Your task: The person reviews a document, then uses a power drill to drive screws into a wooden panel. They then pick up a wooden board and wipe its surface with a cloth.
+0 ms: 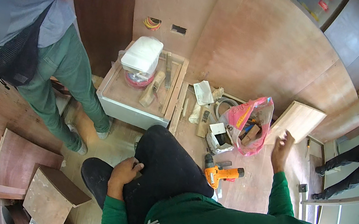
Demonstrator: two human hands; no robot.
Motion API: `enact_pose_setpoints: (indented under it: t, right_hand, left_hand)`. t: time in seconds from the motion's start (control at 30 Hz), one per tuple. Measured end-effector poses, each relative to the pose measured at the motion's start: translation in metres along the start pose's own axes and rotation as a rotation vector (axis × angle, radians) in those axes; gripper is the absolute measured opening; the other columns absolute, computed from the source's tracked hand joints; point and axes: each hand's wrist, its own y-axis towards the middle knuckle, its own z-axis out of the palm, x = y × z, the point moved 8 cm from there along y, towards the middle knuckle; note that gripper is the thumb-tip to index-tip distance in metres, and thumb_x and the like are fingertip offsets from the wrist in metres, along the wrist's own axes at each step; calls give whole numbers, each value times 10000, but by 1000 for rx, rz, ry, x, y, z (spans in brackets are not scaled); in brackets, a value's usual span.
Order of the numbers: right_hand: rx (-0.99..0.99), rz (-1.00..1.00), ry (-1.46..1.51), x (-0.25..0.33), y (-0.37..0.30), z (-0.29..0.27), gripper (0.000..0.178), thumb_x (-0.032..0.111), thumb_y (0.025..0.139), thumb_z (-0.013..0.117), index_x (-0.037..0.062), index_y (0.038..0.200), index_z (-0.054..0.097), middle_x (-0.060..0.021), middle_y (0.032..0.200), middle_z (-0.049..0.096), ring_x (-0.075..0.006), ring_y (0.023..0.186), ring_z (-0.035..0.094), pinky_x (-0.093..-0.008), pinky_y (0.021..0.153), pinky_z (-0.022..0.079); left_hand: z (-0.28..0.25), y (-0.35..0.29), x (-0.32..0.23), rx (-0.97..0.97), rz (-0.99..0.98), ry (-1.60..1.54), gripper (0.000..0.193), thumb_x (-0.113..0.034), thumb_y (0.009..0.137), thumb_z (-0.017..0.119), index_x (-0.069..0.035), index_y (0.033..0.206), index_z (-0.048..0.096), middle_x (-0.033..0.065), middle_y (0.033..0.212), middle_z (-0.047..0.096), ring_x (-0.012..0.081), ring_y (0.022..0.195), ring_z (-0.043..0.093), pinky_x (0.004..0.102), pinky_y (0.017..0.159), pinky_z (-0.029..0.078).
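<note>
First: How do the hands stand?
Second: The right hand [282,148] is raised with its fingers bent, at the lower edge of the pale board [302,120]. Whether it touches or pinches the board, one cannot tell. The left hand [123,174] rests over the thigh, fingers curled near something small and dark; a firm hold is not clear.

First: And the board?
Second: To the right of the pink bag [242,116], seemingly leaning against the wooden wall [261,54].

First: What could go wrong?
Second: If it is only propped, a knock at its lower edge could make it slide. A sideways bump could tip the bag, whose mouth gapes over loose tools.

First: Anything nearer the body?
Second: The orange drill [226,174] lies right beside the thigh; a shifted leg could shove it.

First: Further out?
Second: On the cabinet [133,114], a white container [142,53] sits atop a pink-rimmed tub [138,80]. A jolt from the co-worker [52,46] standing close by could topple that stack.
</note>
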Motion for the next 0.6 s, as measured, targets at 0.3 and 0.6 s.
enact_pose_setpoints:
  t: [0.3, 0.6]
  right_hand:
    - [614, -146, 213, 172, -29, 152, 458, 64, 964, 686, 73, 1398, 541, -187, 1202, 588, -340, 1053, 640, -455, 930, 535]
    - [1131, -785, 303, 299, -236, 202, 288, 244, 1013, 685, 79, 1247, 659, -118, 1119, 586, -283, 1067, 586, -453, 889, 459]
  left_hand:
    - [-12, -20, 8, -127, -19, -84, 404, -376, 1015, 672, 15, 1112, 703, 247, 1028, 729, 419, 964, 710, 478, 853, 539]
    - [-11, -12, 3, -120, 15, -99, 407, -376, 1017, 670, 19, 1112, 702, 260, 1028, 728, 432, 959, 707, 484, 855, 540]
